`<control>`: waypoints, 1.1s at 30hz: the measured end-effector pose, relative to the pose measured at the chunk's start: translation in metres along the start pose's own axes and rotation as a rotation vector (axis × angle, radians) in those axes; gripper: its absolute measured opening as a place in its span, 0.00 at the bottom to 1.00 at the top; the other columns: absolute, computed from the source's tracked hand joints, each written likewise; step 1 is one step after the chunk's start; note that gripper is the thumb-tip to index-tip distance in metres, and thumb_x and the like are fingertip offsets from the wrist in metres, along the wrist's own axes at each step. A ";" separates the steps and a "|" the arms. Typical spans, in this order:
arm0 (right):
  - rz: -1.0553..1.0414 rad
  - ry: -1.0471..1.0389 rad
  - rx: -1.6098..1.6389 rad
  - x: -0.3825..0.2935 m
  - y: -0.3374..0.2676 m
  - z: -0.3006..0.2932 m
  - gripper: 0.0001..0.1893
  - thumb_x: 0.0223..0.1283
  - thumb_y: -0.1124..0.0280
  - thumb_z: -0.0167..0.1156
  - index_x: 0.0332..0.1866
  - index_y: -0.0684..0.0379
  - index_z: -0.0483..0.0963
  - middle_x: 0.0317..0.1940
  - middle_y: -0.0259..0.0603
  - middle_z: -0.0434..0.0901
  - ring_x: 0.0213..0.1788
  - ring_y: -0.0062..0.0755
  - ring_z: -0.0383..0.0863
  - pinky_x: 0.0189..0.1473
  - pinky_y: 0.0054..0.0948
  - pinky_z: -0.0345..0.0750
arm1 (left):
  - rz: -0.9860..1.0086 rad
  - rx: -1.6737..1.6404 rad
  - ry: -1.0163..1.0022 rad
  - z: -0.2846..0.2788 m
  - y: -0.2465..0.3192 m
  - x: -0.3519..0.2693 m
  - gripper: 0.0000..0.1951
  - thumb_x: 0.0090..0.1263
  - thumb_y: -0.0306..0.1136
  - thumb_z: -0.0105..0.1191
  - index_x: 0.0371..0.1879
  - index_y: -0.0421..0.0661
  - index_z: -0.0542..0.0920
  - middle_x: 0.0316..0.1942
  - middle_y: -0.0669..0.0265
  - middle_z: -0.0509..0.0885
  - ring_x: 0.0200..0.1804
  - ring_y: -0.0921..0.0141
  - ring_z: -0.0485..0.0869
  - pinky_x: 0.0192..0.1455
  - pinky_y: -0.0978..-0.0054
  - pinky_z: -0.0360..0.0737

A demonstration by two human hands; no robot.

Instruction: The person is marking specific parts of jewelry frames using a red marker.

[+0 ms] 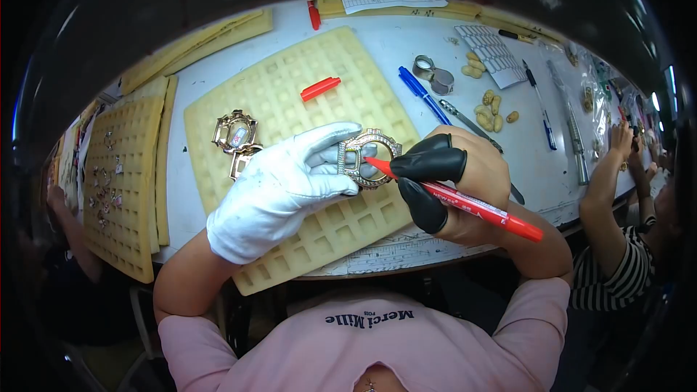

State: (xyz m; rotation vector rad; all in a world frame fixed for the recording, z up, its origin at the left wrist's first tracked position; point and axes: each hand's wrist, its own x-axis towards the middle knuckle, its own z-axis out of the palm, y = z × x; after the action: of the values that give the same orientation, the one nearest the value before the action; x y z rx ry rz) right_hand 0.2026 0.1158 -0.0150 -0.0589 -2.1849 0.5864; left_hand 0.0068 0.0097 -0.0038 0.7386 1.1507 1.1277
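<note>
My left hand (277, 185), in a white glove, grips a stone-set metal watch case (373, 133) with a round opening and a smaller rectangular frame. Black finger cots cover the thumb and forefinger of my right hand (468, 185), which holds an uncapped red marker (479, 210). Its tip is over the case, near the inner frame; whether it touches, I cannot tell. Beneath both hands lies a yellow foam tray (381, 99) of square pockets. On it rest a red marker cap (320, 89) and another metal watch case (220, 133) with a label, beside my glove.
Right of the tray lie a blue pen (422, 92), a folding loupe (442, 80), a metal-handled tool (471, 126), peanuts (483, 120) and a label sheet (493, 54). Foam trays (122, 174) stand at left. Co-workers' arms (601, 196) reach in at both sides.
</note>
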 end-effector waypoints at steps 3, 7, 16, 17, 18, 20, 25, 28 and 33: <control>0.002 0.013 0.029 -0.002 0.002 0.001 0.10 0.48 0.81 0.67 0.37 0.64 0.78 0.28 0.43 0.81 0.27 0.37 0.81 0.29 0.29 0.76 | 0.057 0.198 -0.006 -0.003 -0.001 0.000 0.32 0.62 0.20 0.61 0.67 0.35 0.64 0.56 0.58 0.79 0.52 0.71 0.82 0.54 0.76 0.80; -0.021 0.011 0.021 -0.002 0.003 0.001 0.10 0.47 0.81 0.67 0.37 0.66 0.78 0.28 0.45 0.81 0.27 0.37 0.81 0.29 0.28 0.76 | 0.003 0.092 -0.007 -0.001 0.001 0.000 0.32 0.63 0.18 0.59 0.67 0.36 0.63 0.57 0.57 0.78 0.53 0.70 0.82 0.56 0.74 0.80; 0.003 -0.005 0.012 -0.002 0.002 0.001 0.10 0.45 0.81 0.67 0.36 0.64 0.79 0.27 0.45 0.81 0.26 0.38 0.81 0.28 0.29 0.75 | 0.015 0.062 -0.083 -0.004 -0.001 0.001 0.30 0.66 0.27 0.60 0.66 0.33 0.65 0.58 0.61 0.79 0.55 0.76 0.77 0.59 0.79 0.74; -0.019 -0.024 0.032 -0.001 0.003 0.000 0.10 0.45 0.82 0.67 0.36 0.64 0.79 0.27 0.45 0.81 0.26 0.39 0.81 0.28 0.29 0.75 | -0.005 -0.042 -0.090 -0.003 -0.001 0.000 0.30 0.66 0.26 0.60 0.66 0.32 0.65 0.58 0.61 0.79 0.56 0.76 0.77 0.60 0.79 0.74; -0.001 -0.002 0.030 -0.002 0.003 0.002 0.11 0.45 0.82 0.67 0.36 0.64 0.79 0.26 0.44 0.81 0.26 0.39 0.81 0.28 0.29 0.75 | -0.023 -0.026 -0.096 -0.004 0.001 0.001 0.30 0.66 0.25 0.59 0.66 0.32 0.65 0.58 0.60 0.78 0.57 0.75 0.77 0.60 0.79 0.74; -0.032 -0.017 0.031 -0.001 0.004 0.002 0.11 0.45 0.82 0.67 0.36 0.65 0.78 0.26 0.44 0.81 0.25 0.39 0.80 0.28 0.29 0.75 | -0.041 -0.115 -0.091 -0.002 0.002 0.000 0.29 0.66 0.24 0.60 0.66 0.32 0.65 0.59 0.60 0.78 0.57 0.75 0.77 0.61 0.79 0.74; -0.041 0.027 0.035 -0.001 0.002 0.002 0.10 0.45 0.82 0.66 0.36 0.64 0.78 0.25 0.43 0.80 0.24 0.39 0.80 0.26 0.28 0.74 | -0.068 -0.101 -0.086 -0.002 0.003 0.001 0.30 0.66 0.22 0.59 0.67 0.32 0.63 0.60 0.59 0.77 0.58 0.74 0.77 0.60 0.79 0.75; -0.022 0.031 0.037 -0.001 0.001 -0.002 0.09 0.48 0.81 0.65 0.38 0.63 0.78 0.27 0.42 0.81 0.26 0.37 0.80 0.28 0.30 0.74 | -0.081 -0.189 -0.003 0.001 0.002 0.001 0.33 0.60 0.17 0.61 0.66 0.37 0.64 0.56 0.58 0.79 0.52 0.69 0.83 0.56 0.73 0.80; 0.088 0.023 -0.070 -0.001 0.006 -0.011 0.10 0.59 0.80 0.61 0.46 0.66 0.78 0.35 0.45 0.83 0.35 0.35 0.82 0.39 0.31 0.77 | -0.103 -0.185 -0.001 0.000 0.004 0.000 0.32 0.60 0.18 0.61 0.66 0.37 0.65 0.57 0.59 0.78 0.55 0.69 0.81 0.57 0.73 0.80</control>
State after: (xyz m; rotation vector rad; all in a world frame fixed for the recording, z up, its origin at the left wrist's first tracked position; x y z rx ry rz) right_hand 0.2104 0.1251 -0.0131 -0.1987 -2.1889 0.5557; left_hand 0.0061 0.0111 -0.0004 0.5314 1.0548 1.1295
